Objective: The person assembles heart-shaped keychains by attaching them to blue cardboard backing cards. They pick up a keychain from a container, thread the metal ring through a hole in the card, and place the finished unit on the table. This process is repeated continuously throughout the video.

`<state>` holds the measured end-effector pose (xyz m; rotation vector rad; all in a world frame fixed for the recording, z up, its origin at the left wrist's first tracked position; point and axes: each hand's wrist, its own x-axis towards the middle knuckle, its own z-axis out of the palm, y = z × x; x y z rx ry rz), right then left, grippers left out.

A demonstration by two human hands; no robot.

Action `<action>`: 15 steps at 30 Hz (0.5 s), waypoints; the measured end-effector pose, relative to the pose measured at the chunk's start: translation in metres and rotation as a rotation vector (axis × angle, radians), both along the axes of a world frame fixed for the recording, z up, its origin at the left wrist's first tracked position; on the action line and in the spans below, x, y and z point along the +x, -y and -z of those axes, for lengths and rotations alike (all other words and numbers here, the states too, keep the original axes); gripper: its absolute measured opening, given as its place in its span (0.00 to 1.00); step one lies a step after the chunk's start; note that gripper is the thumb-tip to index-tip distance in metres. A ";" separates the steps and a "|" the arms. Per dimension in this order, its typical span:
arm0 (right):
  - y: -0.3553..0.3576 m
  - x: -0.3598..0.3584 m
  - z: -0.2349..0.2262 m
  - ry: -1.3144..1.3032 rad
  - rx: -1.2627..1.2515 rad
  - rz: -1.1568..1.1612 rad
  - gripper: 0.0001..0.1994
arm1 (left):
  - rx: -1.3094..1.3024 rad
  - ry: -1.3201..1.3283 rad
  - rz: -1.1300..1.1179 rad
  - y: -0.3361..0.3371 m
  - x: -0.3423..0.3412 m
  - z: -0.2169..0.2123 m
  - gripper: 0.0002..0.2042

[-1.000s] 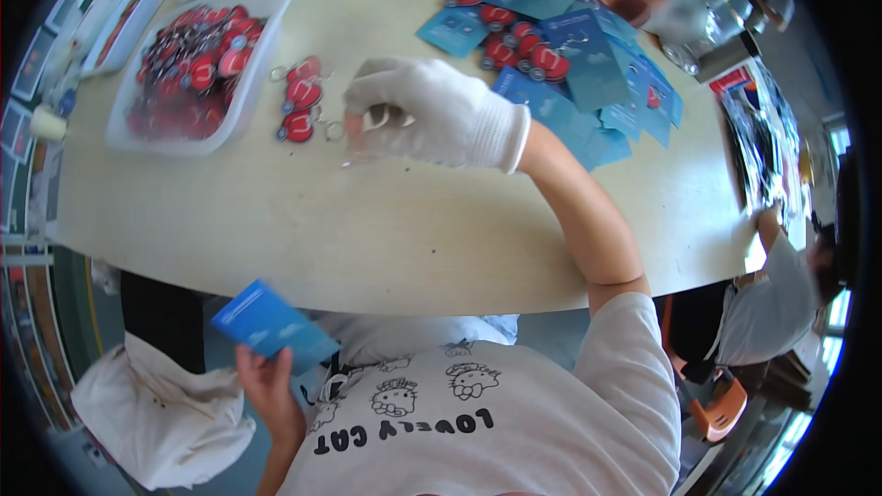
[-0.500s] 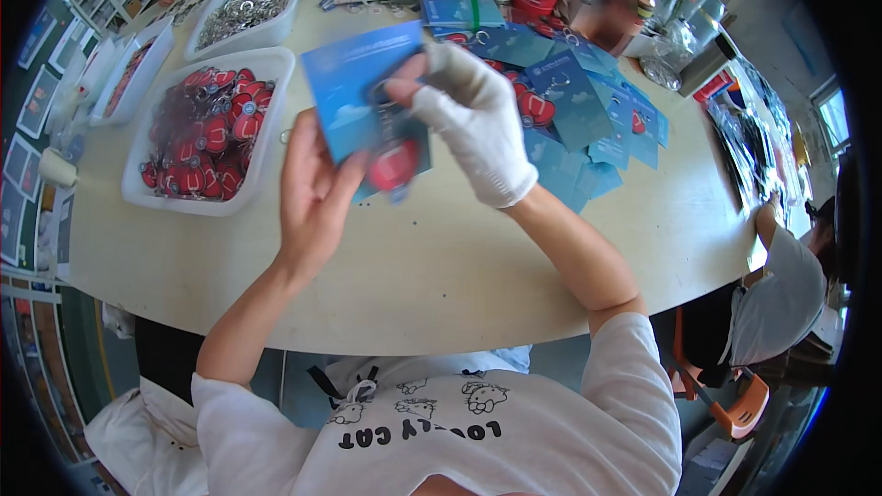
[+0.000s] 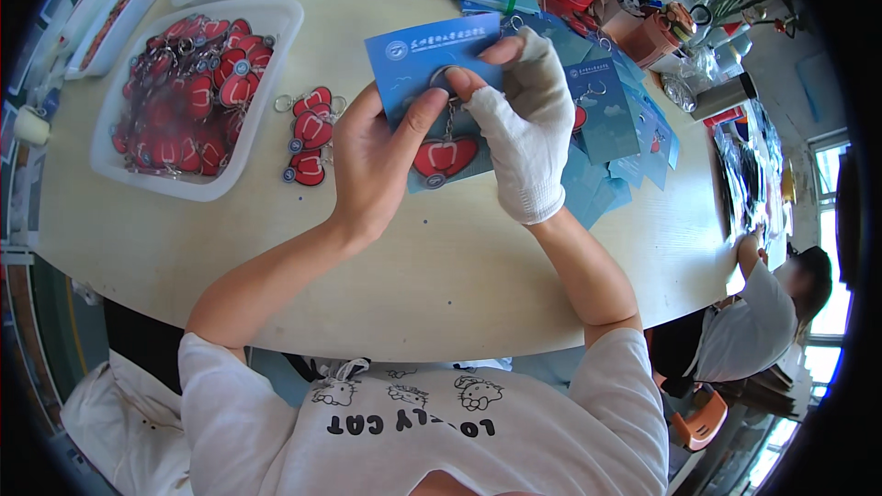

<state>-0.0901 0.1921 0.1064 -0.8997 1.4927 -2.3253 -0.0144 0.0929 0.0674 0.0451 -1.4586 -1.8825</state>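
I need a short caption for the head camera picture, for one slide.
Bare left hand and gloved right hand hold a red keychain against a blue card above the table.

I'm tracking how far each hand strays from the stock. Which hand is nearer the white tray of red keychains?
Left. The left hand holds the blue card just right of the white tray; the gloved right hand is farther right, beyond the card.

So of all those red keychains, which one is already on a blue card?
The red keychain held between the left hand and the gloved right hand, lying against the blue card. The others sit loose in the white tray or on the table.
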 end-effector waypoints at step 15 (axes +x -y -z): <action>0.005 -0.003 0.002 0.072 0.149 -0.009 0.07 | 0.162 0.109 0.073 0.009 0.002 -0.012 0.09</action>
